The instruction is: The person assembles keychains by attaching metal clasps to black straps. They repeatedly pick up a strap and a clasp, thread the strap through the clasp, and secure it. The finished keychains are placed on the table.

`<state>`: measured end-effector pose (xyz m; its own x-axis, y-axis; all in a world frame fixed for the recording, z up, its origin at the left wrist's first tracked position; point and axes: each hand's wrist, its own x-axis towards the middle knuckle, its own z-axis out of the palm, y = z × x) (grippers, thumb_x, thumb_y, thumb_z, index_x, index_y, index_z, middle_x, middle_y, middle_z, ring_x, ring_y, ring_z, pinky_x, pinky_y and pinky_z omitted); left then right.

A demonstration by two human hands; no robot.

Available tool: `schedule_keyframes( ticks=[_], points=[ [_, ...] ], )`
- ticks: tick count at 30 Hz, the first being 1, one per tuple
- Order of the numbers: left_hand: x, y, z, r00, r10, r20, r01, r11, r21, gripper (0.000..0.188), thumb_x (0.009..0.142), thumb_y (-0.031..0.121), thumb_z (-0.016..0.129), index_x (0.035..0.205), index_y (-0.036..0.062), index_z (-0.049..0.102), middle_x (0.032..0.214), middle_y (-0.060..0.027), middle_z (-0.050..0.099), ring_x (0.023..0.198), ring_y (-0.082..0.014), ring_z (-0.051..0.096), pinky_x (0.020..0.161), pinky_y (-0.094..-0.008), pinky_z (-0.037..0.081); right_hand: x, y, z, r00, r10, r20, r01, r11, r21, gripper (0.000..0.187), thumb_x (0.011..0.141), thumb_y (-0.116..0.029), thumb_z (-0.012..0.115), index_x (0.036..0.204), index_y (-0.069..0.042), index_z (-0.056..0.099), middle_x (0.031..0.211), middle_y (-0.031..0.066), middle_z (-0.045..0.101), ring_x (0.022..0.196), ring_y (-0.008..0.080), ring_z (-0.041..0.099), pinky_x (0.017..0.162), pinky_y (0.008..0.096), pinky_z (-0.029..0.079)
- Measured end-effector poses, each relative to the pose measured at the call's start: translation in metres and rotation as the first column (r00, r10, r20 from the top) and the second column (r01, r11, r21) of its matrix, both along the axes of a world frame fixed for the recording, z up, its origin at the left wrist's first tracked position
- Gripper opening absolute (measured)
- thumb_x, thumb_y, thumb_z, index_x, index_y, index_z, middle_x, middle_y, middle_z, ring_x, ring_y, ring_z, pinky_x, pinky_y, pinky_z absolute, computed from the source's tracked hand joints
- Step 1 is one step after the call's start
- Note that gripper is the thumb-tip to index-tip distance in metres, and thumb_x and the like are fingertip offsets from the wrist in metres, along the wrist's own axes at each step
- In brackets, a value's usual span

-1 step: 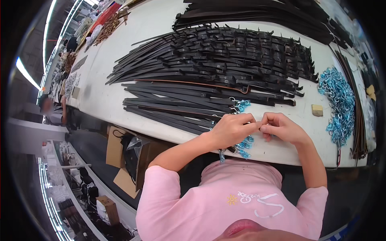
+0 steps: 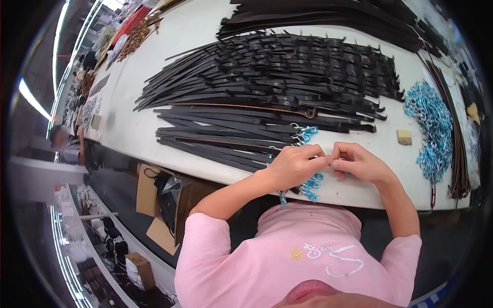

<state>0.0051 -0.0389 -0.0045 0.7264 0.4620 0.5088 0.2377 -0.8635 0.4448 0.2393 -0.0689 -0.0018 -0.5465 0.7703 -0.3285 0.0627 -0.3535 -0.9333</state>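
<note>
At the near edge of a long white counter (image 2: 179, 36), the person's 2 bare hands meet fingertip to fingertip. The left hand (image 2: 294, 164) has its thumb and forefinger drawn together in a pinch; the right hand (image 2: 360, 163) is curled, its thumb and forefinger closed too. Whether something small sits between them cannot be told, as the fingers hide it.

Just beyond the left hand lies a cluster of silver metal clasps in shiny blue wrapping (image 2: 309, 133), at the ends of a fan of flat black straps (image 2: 215, 142) that stretches away to the left. More blue-wrapped clasps (image 2: 311, 192) show just below the same hand, by the counter's edge.

Behind the fan spreads a wide pile of black straps with curled ends (image 2: 287, 72). To the right of the right hand, well apart from it, rest a small yellowish block (image 2: 404, 137), probably foam or sponge, and a large heap of blue-wrapped metal pieces (image 2: 429, 128). Long dark brown strips (image 2: 453, 138) lie beyond the heap.
</note>
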Motion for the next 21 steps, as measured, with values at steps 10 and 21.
schedule_keyframes(
  ticks=[10, 21],
  points=[
    [-0.118, 0.022, 0.044, 0.802, 0.59, 0.094, -0.597, 0.796, 0.1, 0.023, 0.081, 0.001, 0.071, 0.064, 0.0042, 0.055, 0.055, -0.0045, 0.049, 0.048, -0.0174, 0.041, 0.048, -0.0335, 0.034, -0.031, -0.016, 0.039, 0.939, -0.307, 0.155, 0.179, 0.822, 0.541, 0.012, 0.091, -0.017, 0.065, 0.089, -0.006, 0.061, 0.075, 0.0104, 0.063, 0.066, 0.027, 0.061, 0.063, 0.0367, 0.045],
    [-0.176, 0.063, 0.016, 0.577, 0.811, -0.095, -0.757, 0.575, 0.31, 0.018, 0.09, 0.017, 0.071, 0.082, 0.003, 0.062, 0.085, -0.0059, 0.059, 0.08, -0.0245, 0.056, 0.083, -0.0378, 0.04, 0.175, 0.04, 0.052, 0.215, -0.812, 0.542, 0.061, 0.565, 0.823, 0.023, 0.093, -0.027, 0.065, 0.102, -0.006, 0.072, 0.087, 0.0091, 0.073, 0.079, 0.0221, 0.07, 0.073, 0.0324, 0.054]
  ],
)
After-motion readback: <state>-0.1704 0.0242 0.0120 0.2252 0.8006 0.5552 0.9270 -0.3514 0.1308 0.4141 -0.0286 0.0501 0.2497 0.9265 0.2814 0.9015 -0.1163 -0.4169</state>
